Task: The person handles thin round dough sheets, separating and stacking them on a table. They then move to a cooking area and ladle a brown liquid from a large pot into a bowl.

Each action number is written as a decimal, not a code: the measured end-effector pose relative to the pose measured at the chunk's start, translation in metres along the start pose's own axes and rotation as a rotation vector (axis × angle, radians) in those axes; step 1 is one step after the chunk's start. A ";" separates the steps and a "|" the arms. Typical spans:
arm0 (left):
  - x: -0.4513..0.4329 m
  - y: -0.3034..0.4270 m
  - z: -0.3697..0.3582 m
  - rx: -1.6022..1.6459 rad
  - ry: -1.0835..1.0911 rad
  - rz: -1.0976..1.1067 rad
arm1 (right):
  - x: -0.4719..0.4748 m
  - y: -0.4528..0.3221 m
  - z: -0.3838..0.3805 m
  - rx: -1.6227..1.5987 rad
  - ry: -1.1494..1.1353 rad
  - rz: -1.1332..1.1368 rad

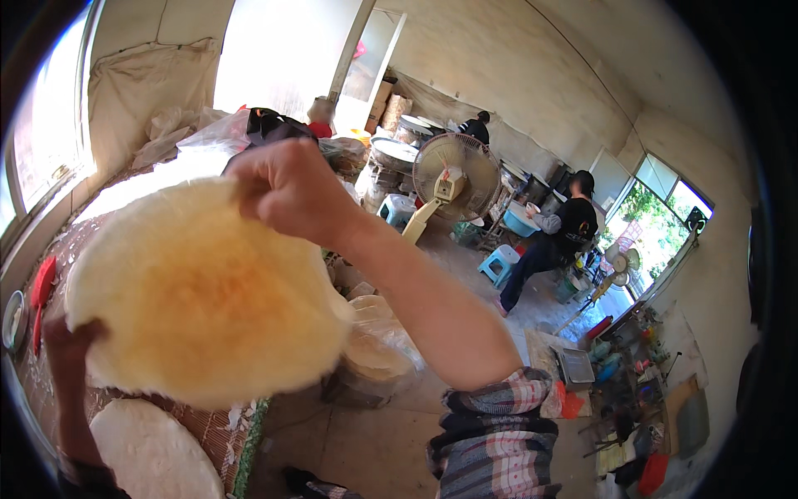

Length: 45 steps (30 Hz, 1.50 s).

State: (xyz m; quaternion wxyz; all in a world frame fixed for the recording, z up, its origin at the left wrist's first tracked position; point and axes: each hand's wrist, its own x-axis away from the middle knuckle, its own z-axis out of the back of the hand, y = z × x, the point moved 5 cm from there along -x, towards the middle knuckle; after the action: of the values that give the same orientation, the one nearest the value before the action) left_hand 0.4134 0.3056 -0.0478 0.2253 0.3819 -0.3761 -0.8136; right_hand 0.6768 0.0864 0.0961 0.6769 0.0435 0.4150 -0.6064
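Observation:
Stretched between my hands is a large, thin, round flatbread sheet (pixel 212 293), pale at the rim, with light glowing orange through its middle. My right hand (pixel 290 190) grips its upper right edge, fingers folded over it. Lower on the opposite side, my left hand (pixel 78 349) pinches the left edge; shadow hides most of its fingers. The sheet is tilted up and slightly blurred. Below it, a second pale round sheet (pixel 156 452) lies on the ribbed brown tabletop (pixel 218 430).
A red scoop (pixel 42 284) and a metal bowl (pixel 14 321) lie at the left. Past the green table edge (pixel 252 446), more round sheets (pixel 374 349) are stacked under clear plastic. A standing fan (pixel 452 181) and a seated person (pixel 570 218) by a blue basin (pixel 519 218) are farther off.

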 end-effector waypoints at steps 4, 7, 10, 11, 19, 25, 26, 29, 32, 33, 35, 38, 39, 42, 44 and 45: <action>-0.050 0.022 0.070 -0.437 0.431 -0.410 | -0.021 -0.017 0.006 0.199 0.504 0.457; -0.049 0.017 0.039 -0.710 0.367 -0.687 | -0.004 0.035 -0.046 0.315 0.418 0.410; -0.029 -0.054 0.026 -0.970 0.261 -0.397 | 0.017 0.089 -0.130 0.330 0.120 0.151; -0.015 -0.088 0.017 -0.850 0.203 -0.253 | 0.034 0.093 -0.146 0.250 0.052 0.092; 0.093 -0.146 -0.024 -0.727 0.003 -0.019 | 0.215 0.116 -0.187 -0.174 -0.237 -0.273; 0.124 -0.153 -0.011 -0.562 0.091 -0.005 | 0.295 0.140 -0.169 -0.239 -0.147 -0.617; 0.126 -0.148 -0.010 -0.550 0.096 0.012 | 0.302 0.139 -0.168 -0.255 -0.166 -0.664; 0.129 -0.133 -0.009 -0.502 0.100 0.037 | 0.315 0.134 -0.175 -0.299 -0.206 -0.760; 0.138 -0.122 -0.004 -0.517 0.097 0.081 | 0.315 0.128 -0.187 -0.323 -0.220 -0.751; 0.142 -0.119 0.000 -0.533 0.096 0.100 | 0.313 0.124 -0.191 -0.331 -0.232 -0.745; 0.152 -0.113 0.008 -0.528 0.112 0.132 | 0.309 0.119 -0.200 -0.338 -0.260 -0.729; 0.169 -0.108 0.026 -0.548 0.115 0.190 | 0.304 0.112 -0.212 -0.343 -0.293 -0.706; 0.176 -0.109 0.031 -0.559 0.111 0.212 | 0.304 0.109 -0.217 -0.348 -0.301 -0.699; 0.207 -0.128 0.053 -0.470 0.156 0.125 | 0.296 0.098 -0.225 -0.353 -0.319 -0.679; 0.234 -0.144 0.067 -0.421 0.167 0.194 | 0.292 0.088 -0.233 -0.356 -0.341 -0.669; 0.249 -0.150 0.075 -0.401 0.173 0.232 | 0.287 0.083 -0.237 -0.359 -0.355 -0.660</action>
State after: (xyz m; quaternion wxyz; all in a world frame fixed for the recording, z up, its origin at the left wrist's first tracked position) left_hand 0.1913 0.2687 -0.2462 0.4199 0.3519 -0.2277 -0.8050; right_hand 0.6045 0.0156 -0.2717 0.5040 -0.3159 0.3830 -0.7068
